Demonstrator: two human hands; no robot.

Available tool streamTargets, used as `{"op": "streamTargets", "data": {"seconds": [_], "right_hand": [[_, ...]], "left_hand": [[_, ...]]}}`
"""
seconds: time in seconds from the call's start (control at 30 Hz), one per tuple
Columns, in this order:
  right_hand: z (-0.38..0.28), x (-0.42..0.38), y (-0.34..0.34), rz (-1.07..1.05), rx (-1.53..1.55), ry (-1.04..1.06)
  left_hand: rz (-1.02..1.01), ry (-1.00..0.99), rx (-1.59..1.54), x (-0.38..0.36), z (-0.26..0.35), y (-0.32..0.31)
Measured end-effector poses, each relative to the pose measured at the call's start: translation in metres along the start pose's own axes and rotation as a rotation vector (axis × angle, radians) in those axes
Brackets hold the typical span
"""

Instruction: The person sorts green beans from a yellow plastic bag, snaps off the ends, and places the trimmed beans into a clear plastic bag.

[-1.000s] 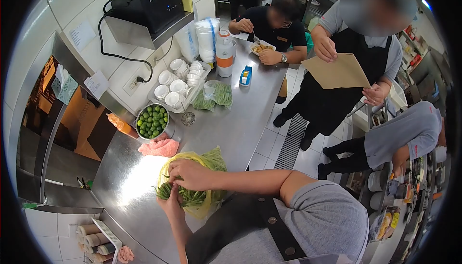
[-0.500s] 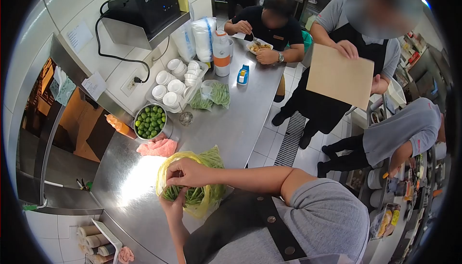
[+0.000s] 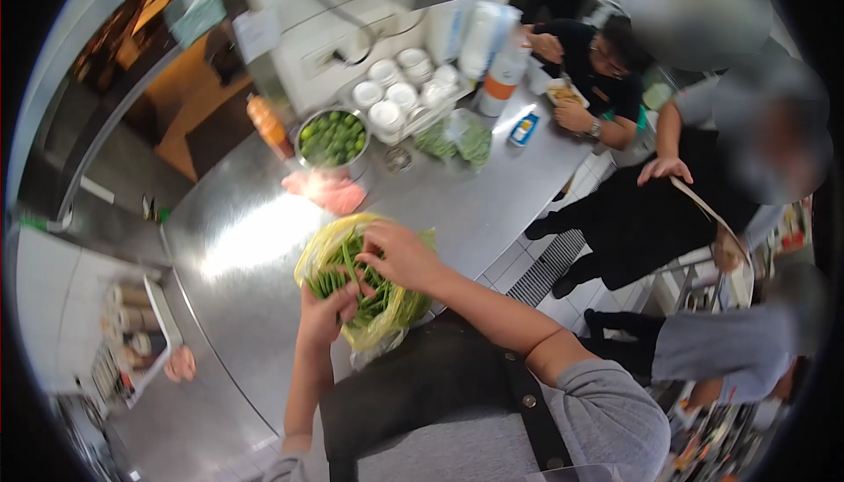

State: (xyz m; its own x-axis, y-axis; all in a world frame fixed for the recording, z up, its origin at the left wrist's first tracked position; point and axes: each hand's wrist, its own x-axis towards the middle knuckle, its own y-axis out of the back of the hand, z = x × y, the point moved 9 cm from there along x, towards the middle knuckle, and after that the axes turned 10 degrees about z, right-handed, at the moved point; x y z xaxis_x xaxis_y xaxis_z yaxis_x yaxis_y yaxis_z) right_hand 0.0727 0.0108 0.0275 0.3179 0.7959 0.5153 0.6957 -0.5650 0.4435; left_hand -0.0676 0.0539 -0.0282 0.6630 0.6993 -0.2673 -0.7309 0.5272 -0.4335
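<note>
A yellow plastic bag [image 3: 309, 262] lies open on the steel counter, filled with long green beans [image 3: 380, 293]. At the bag's left side, my left hand [image 3: 327, 310] is closed around a bunch of green beans, their ends sticking out past the thumb. My right hand [image 3: 400, 255] reaches over the bag's mouth from the right, its fingers curled in a pinch at a green bean. Some blur hides exactly how the right fingertips meet it.
Beyond the bag are a pink cloth [image 3: 323, 192], a pot of green limes [image 3: 332, 139], an orange sauce bottle [image 3: 269, 127], white cups [image 3: 387, 115] and bagged green vegetables [image 3: 457, 139]. A seated person [image 3: 607, 69] eats at the counter's far end; other people stand at right.
The camera view has turned, shifting the scene. My hands have moved apart, and the bag's mouth shows more beans. A co-worker's cardboard sheet has turned edge-on.
</note>
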Motion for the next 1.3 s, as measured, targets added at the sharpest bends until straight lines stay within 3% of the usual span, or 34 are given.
{"op": "streamTargets", "data": {"seconds": [0.1, 0.17, 0.3, 0.4, 0.7, 0.77, 0.9, 1.07, 1.3], "right_hand": [[0.008, -0.011, -0.018, -0.235, 0.005, -0.161], [0.015, -0.017, -0.016, -0.155, 0.269, -0.422], [0.012, -0.018, -0.020, -0.176, 0.480, -0.488], [0.011, -0.015, -0.015, -0.075, 0.676, -0.634], [-0.017, -0.005, -0.038, -0.150, 0.167, -0.281], [-0.038, -0.004, -0.042, -0.147, 0.030, 0.049], [-0.069, -0.017, -0.045, -0.222, 0.178, 0.194], [-0.070, -0.025, -0.025, -0.066, 0.163, 0.267], [-0.093, -0.038, -0.018, -0.092, 0.186, 0.393]], "left_hand": [[0.091, 0.014, -0.414, 0.008, 0.008, 0.016], [0.126, 0.007, -0.564, 0.016, 0.010, 0.026], [0.183, 0.034, -0.651, 0.020, 0.019, 0.025], [0.182, 0.033, -0.700, 0.022, 0.018, 0.023], [0.210, 0.002, -0.606, 0.022, 0.017, 0.029], [0.278, -0.066, -0.467, 0.021, 0.020, 0.040], [0.343, -0.020, -0.435, 0.020, 0.014, 0.058], [0.200, 0.077, -0.451, 0.019, 0.001, 0.048], [0.139, 0.161, -0.383, 0.009, -0.013, 0.028]]}}
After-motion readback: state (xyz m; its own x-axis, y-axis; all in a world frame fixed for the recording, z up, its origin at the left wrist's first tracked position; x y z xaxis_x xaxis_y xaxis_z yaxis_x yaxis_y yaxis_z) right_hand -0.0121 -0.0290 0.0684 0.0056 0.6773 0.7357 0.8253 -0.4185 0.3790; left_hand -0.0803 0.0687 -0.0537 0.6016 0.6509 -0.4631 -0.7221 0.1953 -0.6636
